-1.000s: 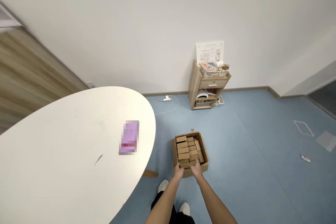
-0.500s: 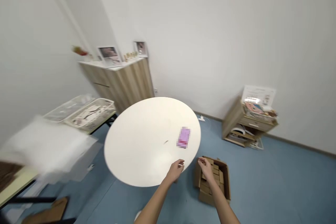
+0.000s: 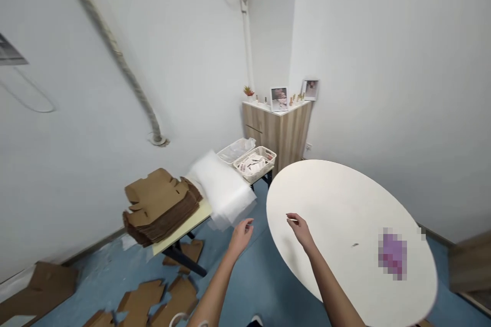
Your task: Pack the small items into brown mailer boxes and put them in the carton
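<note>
My left hand (image 3: 242, 235) hangs over the blue floor, left of the round white table (image 3: 322, 189), its fingers slightly curled and apart with nothing between them. Above the table's left side is my right hand (image 3: 299, 227), also loosely curled, thumb and fingers apart and holding nothing. A purple, pixelated item (image 3: 393, 253) lies on the right of the tabletop, with a small dark thing (image 3: 355, 244) near it. To the left, a stack of flat brown cardboard (image 3: 157, 204) and white foam sheets (image 3: 220, 184) rest on a long narrow table.
Two white baskets, one with cards (image 3: 255, 162), the other with clear bags (image 3: 236, 150), stand beyond the foam sheets. A wooden cabinet (image 3: 276, 130) fills the corner. Cardboard pieces (image 3: 143, 297) litter the floor; a brown box (image 3: 51, 283) sits at far left.
The view has swung left, bringing the cardboard stack into full sight. The open box and small cabinet on the right have largely left view. Both hands are now farther left relative to the round table.
</note>
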Tool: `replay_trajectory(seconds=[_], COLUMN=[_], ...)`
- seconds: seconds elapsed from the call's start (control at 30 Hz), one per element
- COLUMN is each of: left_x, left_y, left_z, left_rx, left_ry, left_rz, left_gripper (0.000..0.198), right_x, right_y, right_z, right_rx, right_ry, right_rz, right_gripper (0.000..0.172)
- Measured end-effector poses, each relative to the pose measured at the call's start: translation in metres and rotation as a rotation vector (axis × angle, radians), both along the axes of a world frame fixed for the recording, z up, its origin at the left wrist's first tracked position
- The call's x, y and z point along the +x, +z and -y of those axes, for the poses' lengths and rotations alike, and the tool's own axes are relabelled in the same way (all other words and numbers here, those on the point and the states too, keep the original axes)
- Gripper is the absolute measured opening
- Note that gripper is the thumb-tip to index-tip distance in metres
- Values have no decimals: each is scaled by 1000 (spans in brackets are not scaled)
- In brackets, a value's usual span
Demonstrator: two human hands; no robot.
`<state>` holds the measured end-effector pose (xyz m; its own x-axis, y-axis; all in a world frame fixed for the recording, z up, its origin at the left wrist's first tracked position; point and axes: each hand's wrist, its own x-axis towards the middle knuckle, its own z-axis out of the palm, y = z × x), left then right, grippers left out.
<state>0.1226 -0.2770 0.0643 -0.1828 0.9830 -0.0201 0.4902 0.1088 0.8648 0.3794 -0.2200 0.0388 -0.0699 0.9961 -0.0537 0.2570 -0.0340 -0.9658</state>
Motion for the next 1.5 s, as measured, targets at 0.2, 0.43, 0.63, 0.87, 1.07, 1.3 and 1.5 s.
replay_trajectory(seconds=[0.2, 0.43, 0.63, 0.87, 1.07, 1.3, 1.5], left_x=[-106, -167, -192, -215, -224, -226, -210], left_y=[1, -16, -6, -17, -59, -65, -31], left_z=[-22, -92, -209, -319, -341, -347, -356], left_rx=[16, -48, -164, -239, -124, 23, 13], left_ry=[43, 36, -3, -68, -98, -30, 124], left_rz=[-166, -403, -494, -605, -676, -493, 398], left_gripper=[34, 54, 71, 70, 65, 63, 78], right_x=[-109, -194, -252, -327, -361, -355, -336], right_y=[21, 16, 15, 14, -4, 7, 37], right_z=[-71, -181, -301, -430, -464, -447, -374], right_rx=[37, 79, 90, 147, 183, 337, 484], right_ry=[155, 263, 308, 342, 412, 351, 107], right_rz=[4, 138, 321, 682, 984, 927, 521], right_gripper=[35, 32, 43, 49, 38, 36, 39])
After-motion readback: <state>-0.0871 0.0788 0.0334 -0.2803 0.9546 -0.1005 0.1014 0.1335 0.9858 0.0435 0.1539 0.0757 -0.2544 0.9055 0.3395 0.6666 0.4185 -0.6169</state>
